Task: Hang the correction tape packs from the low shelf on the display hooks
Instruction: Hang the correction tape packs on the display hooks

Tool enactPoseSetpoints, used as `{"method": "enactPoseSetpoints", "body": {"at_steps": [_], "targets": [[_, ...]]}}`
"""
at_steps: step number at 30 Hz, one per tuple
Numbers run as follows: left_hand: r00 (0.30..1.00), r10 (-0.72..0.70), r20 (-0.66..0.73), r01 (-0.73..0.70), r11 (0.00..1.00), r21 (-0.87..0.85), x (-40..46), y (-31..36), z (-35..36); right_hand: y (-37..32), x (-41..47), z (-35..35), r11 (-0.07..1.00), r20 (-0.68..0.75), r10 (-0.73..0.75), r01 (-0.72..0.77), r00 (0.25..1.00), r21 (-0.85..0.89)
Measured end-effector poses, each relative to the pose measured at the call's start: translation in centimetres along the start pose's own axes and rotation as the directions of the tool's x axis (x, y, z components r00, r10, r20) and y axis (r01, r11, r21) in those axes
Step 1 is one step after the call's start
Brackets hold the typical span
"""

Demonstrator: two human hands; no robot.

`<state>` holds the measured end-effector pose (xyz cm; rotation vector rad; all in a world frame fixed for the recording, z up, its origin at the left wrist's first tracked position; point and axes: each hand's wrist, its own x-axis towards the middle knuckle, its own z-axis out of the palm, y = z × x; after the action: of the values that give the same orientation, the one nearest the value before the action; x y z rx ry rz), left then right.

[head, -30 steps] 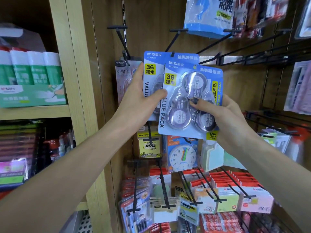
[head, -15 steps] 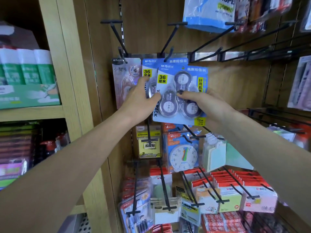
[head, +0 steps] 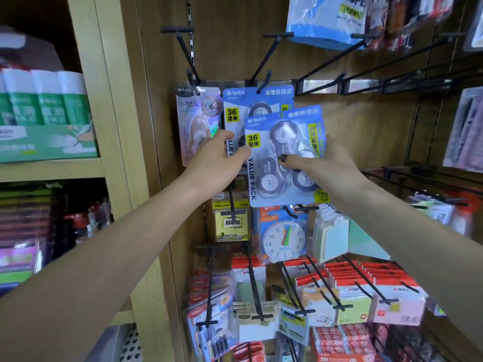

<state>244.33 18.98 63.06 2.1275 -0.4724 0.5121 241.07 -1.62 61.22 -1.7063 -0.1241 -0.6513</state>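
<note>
The front correction tape pack (head: 285, 158) has dropped lower off the hook (head: 264, 82) (not hung yet), pinched by the right hand (head: 324, 165) while the left hand (head: 219, 158) grips the hung pack (head: 257, 100) steady.

Blue correction tape packs (head: 285, 158), yellow labels (head: 252, 140).

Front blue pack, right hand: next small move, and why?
Probably raise the front pack up and left until its top meets the tip of the hook. It sits lower than the hung pack on that hook, held in the right hand, tilted. The left hand holds the hung pack, so the hook looks ready to take another.
</note>
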Motion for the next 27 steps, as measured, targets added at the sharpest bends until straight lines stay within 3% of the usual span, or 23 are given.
{"method": "enactPoseSetpoints", "body": {"at_steps": [5,10,15,27], "targets": [[1.000,0.013,0.021,-0.007,0.968,-0.250,-1.8,1.6,0.0,-1.2,-1.1,0.0,0.986,0.054,-0.130,0.123,0.990,0.116],[0.991,0.129,-0.043,-0.135,0.886,-0.444,-2.6,2.4,-0.9,-3.1,-1.5,0.5,0.974,0.113,-0.165,0.144,0.980,0.176],[0.977,0.190,-0.096,-0.212,0.861,-0.462,-3.1,2.9,-2.0,-3.8,-1.4,0.8,0.965,0.101,-0.126,0.098,0.987,0.245],[0.982,0.171,-0.084,-0.191,0.888,-0.419,-2.8,3.5,-2.0,-3.8,-1.2,1.4,0.959,0.040,-0.078,0.064,0.996,0.277]]}}
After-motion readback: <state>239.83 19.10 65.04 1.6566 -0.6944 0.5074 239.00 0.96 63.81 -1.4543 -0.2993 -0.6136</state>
